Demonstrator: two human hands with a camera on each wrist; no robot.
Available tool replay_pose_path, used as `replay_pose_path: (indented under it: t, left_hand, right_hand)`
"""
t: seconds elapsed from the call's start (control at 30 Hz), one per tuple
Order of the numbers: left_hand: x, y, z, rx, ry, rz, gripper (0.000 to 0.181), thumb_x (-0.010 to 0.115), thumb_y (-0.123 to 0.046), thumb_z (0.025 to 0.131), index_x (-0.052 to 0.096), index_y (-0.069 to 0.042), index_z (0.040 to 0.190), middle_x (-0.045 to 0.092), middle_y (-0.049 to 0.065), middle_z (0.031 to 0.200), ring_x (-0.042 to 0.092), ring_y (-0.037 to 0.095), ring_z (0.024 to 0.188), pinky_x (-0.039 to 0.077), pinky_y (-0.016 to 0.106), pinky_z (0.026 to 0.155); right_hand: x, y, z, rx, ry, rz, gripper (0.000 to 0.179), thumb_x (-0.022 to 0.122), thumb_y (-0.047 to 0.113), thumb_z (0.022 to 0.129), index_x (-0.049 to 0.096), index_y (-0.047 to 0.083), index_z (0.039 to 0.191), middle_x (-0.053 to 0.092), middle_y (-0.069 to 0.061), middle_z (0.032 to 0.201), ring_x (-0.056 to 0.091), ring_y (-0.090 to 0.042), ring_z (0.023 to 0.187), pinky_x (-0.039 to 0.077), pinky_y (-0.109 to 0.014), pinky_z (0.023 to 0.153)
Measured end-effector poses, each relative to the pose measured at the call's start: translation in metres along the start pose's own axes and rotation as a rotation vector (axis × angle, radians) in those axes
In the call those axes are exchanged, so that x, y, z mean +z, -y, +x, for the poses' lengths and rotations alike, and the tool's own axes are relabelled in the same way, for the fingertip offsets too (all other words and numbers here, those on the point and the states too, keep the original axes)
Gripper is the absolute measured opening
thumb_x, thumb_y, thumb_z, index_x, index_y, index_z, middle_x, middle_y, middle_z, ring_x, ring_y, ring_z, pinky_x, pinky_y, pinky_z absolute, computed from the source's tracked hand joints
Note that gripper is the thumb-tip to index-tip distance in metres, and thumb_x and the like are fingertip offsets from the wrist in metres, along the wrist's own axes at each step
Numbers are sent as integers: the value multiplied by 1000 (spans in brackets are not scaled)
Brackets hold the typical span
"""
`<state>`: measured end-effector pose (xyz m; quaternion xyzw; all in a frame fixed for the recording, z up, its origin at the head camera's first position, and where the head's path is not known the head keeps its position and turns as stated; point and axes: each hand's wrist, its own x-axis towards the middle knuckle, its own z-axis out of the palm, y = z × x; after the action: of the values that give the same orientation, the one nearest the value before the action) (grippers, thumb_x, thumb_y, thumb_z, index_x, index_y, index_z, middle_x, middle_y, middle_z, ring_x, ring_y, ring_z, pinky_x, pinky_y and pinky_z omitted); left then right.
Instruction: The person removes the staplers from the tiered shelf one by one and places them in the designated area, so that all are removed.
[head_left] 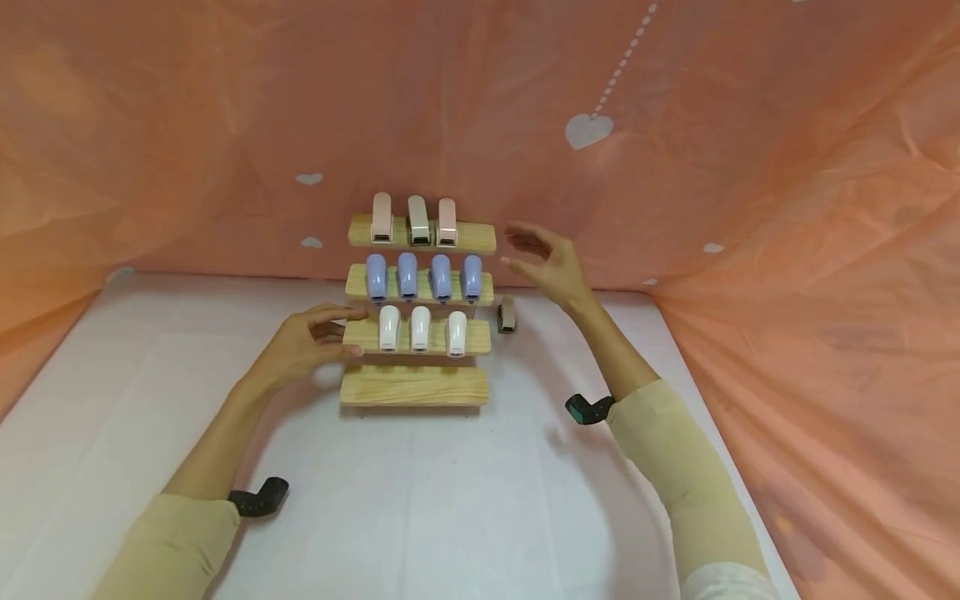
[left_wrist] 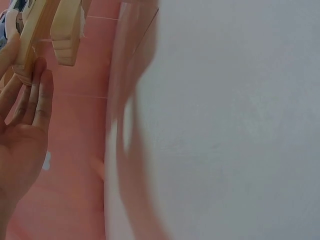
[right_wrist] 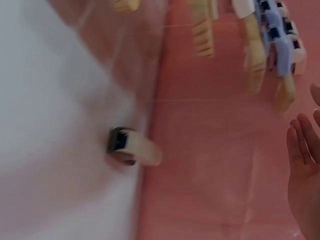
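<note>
A wooden stepped rack (head_left: 414, 387) carries small staplers on its upper three tiers. On the top tier a grey-green stapler (head_left: 418, 220) stands between two pink staplers (head_left: 382, 217). Below are several lavender staplers (head_left: 407, 276), then three white staplers (head_left: 420, 329). The lowest tier is bare. My left hand (head_left: 303, 343) is at the left end of the white staplers' tier, its fingers extended about the board end (left_wrist: 22, 72); firm contact cannot be told. My right hand (head_left: 551, 265) hovers beside the top tier's right end, fingers loosely bent, holding nothing.
A beige stapler (head_left: 507, 314) stands on the white table (head_left: 450, 508), right of the rack and below my right hand. Pink cloth (head_left: 465, 108) with white hearts hangs behind and at the sides. Each forearm wears a black camera mount (head_left: 260, 497).
</note>
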<state>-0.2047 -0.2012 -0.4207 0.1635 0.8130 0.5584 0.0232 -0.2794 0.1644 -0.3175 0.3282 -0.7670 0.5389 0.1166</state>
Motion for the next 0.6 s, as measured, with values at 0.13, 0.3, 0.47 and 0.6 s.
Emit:
replay_pose_path:
  t: [0.13,0.3,0.47,0.6]
  left_hand:
    - [0,1,1,-6,-4,-5,56,82,-12,82,61,0,133,56,16,134,62,14,100,53,17,84]
    - [0,0,1,-10,-2,-14,55,82,-11,83,61,1,132,57,17,132,62,14,100,54,17,84]
    - [0,0,0,-6,0,-17,55,82,-11,83,61,1,132,57,18,132,63,12,99,54,18,83]
    - [0,1,1,14,-2,-21,53,81,-9,83,61,2,131,56,18,132,63,10,98,54,17,83]
  right_hand:
    - [4,12,10,-14,26,-16,48,72,-13,82,55,-17,128,59,-34,124,56,-46,115,46,-49,104]
    - [10,19,20,22,73,26,52,71,-12,84,53,-15,132,58,-33,126,55,-44,117,46,-46,105]
    - [17,25,32,75,122,5,56,73,-7,85,51,-13,135,56,-31,129,55,-43,119,45,-47,105]
    - [21,25,42,118,166,-27,60,73,-3,85,48,-11,139,54,-28,135,54,-41,121,44,-44,107]
